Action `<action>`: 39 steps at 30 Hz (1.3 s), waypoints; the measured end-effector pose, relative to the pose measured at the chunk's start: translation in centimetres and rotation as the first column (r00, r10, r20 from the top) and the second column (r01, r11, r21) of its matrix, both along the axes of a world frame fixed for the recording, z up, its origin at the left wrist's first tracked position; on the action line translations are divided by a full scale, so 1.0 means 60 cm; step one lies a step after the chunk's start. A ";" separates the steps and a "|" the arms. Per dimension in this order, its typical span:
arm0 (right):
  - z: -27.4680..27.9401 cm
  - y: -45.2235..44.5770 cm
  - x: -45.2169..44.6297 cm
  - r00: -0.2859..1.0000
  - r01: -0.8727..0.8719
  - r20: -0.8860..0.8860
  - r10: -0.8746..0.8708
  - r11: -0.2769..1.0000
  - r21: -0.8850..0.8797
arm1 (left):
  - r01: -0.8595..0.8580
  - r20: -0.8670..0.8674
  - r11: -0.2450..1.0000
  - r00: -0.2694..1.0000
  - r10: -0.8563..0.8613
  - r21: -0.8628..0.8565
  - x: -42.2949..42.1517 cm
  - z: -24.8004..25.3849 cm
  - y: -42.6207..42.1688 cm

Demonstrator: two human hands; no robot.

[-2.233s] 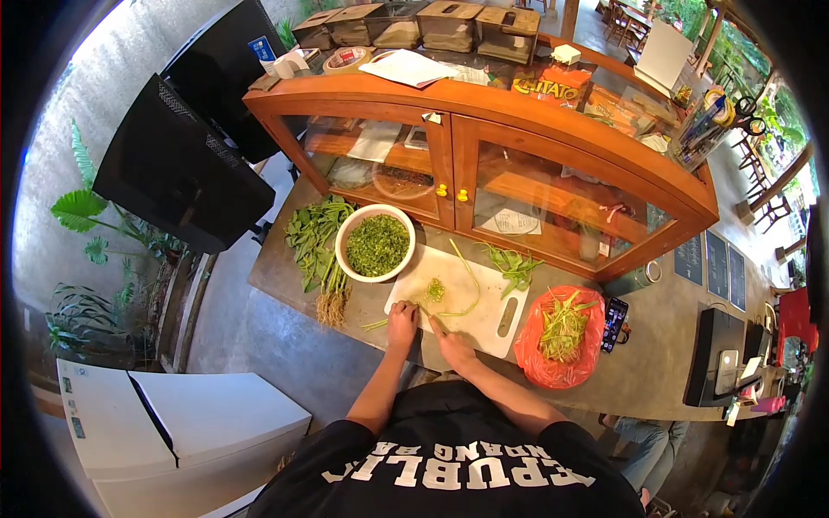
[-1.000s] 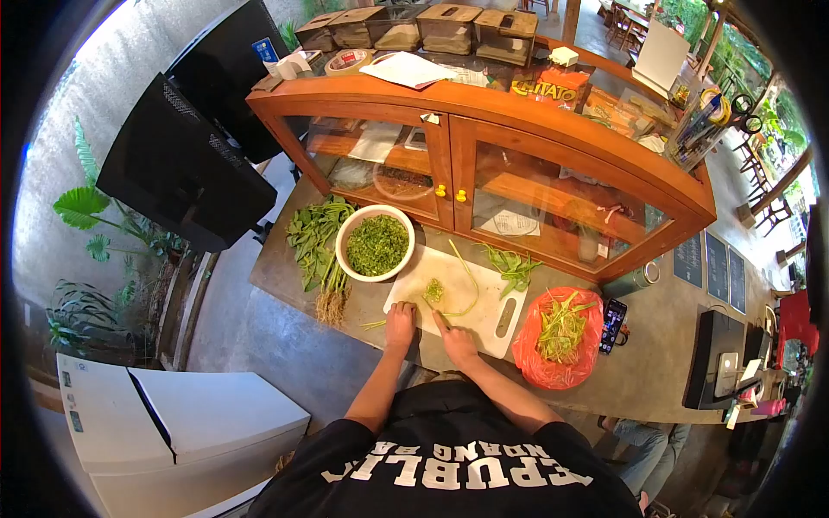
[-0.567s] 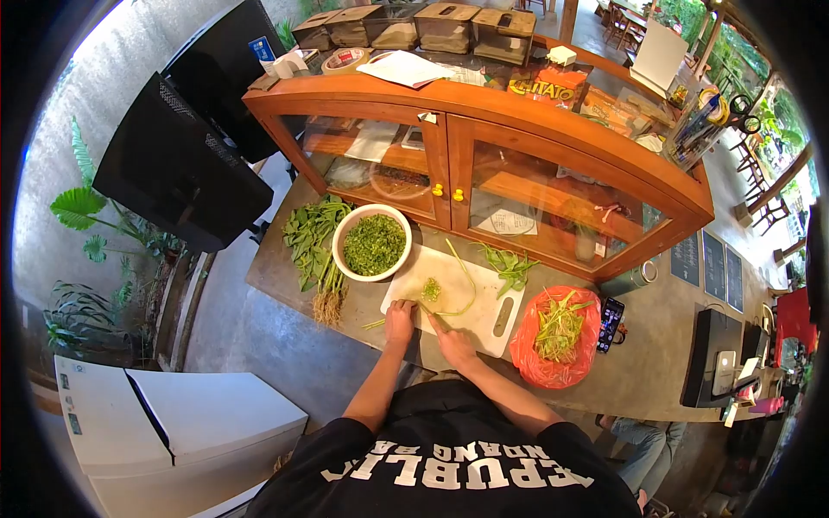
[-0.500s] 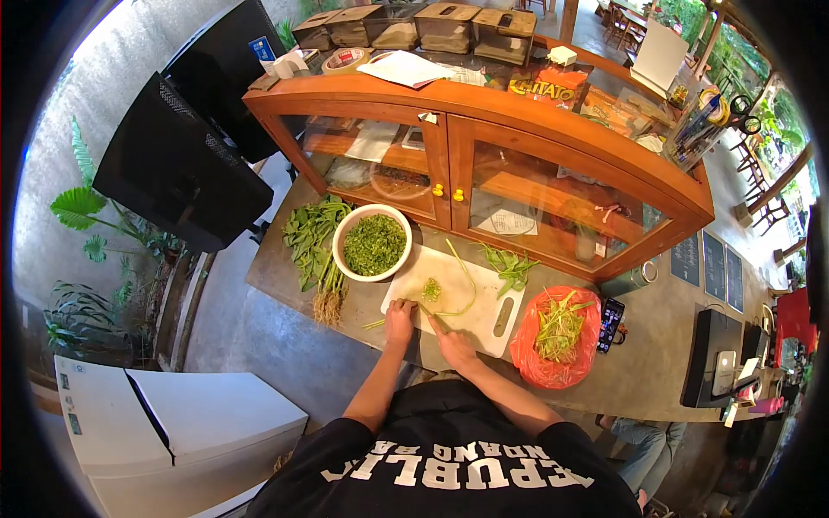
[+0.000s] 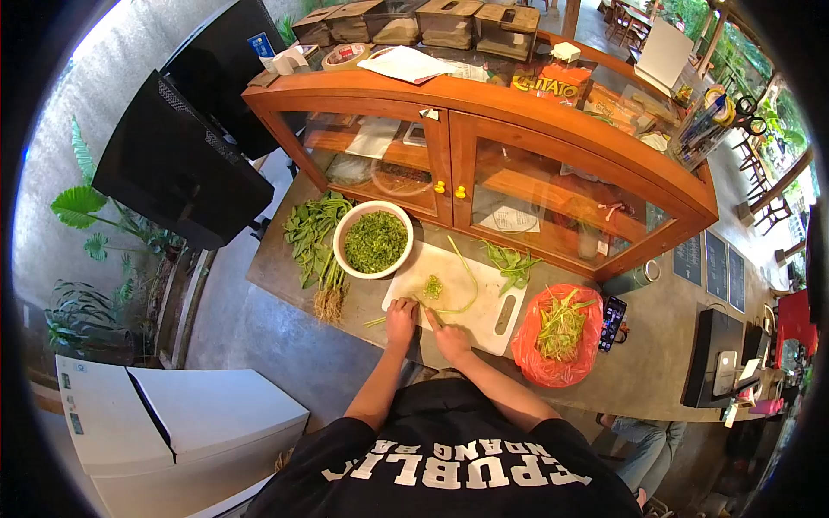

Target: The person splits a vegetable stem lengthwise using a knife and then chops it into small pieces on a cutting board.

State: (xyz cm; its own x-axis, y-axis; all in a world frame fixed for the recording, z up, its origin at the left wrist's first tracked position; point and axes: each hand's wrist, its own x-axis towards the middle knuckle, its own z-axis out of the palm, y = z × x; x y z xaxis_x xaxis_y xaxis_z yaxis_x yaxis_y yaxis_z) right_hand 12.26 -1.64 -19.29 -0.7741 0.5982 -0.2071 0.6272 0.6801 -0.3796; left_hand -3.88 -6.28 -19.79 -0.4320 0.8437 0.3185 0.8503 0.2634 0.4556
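My left hand (image 5: 401,322) is closed on thin green stems at the lower left of the white cutting board (image 5: 488,332). Beside it, my right hand (image 5: 450,340) grips a knife (image 5: 430,316), its blade angled toward the stems. A small heap of cut pieces (image 5: 433,287) lies just above the blade, and a long curved stem (image 5: 472,274) rests to its right. The white bowl (image 5: 338,246) up and to the left holds chopped greens (image 5: 376,242). Leafy stalks with roots (image 5: 318,246) lie left of the bowl. Loose leaves (image 5: 513,266) touch the board's upper right.
A red plastic bag (image 5: 587,359) with stems stands right of the board, beside a phone (image 5: 612,323). The wooden glass cabinet (image 5: 452,164) borders the counter's back. A dark green cylinder (image 5: 633,278) stands by its corner. Another person's legs (image 5: 649,457) show below the counter.
My right hand and the knife have shifted slightly up and left toward my left hand. The view has moved a little; the bowl, bag and leaves stay in place.
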 end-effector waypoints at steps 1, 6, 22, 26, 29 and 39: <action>0.005 0.000 0.004 1.000 -0.003 0.001 0.003 1.000 -0.009 | 0.014 -0.005 1.000 1.000 -0.014 0.012 0.000 0.000 -0.001; 0.000 0.004 0.028 1.000 -0.029 0.008 0.029 1.000 -0.005 | 0.038 -0.010 0.999 0.999 -0.038 0.021 0.002 0.011 -0.004; 0.011 0.014 0.036 1.000 0.020 -0.019 -0.021 0.998 -0.055 | 0.000 0.016 0.999 1.000 -0.001 0.043 -0.001 -0.004 -0.003; 0.019 0.016 0.036 0.998 0.055 -0.031 -0.057 0.996 -0.076 | 0.016 0.022 0.997 1.000 -0.018 0.076 0.003 0.001 -0.005; 0.006 0.018 0.033 0.997 0.066 -0.042 -0.071 0.992 -0.110 | 0.010 0.041 0.999 0.999 -0.012 0.050 -0.003 -0.017 -0.006; 0.015 0.004 0.031 0.999 -0.010 -0.047 0.003 0.987 -0.158 | -0.028 0.067 0.999 0.997 0.027 0.024 -0.001 -0.009 -0.003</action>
State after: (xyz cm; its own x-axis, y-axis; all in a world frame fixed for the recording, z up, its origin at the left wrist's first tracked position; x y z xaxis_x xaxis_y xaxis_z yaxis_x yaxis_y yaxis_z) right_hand 14.15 -1.38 -18.38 -0.7887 0.5559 -0.2626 0.6023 0.6132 -0.5111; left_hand -3.96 -6.43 -20.31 -0.4757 0.8234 0.3094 0.8107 0.2740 0.5173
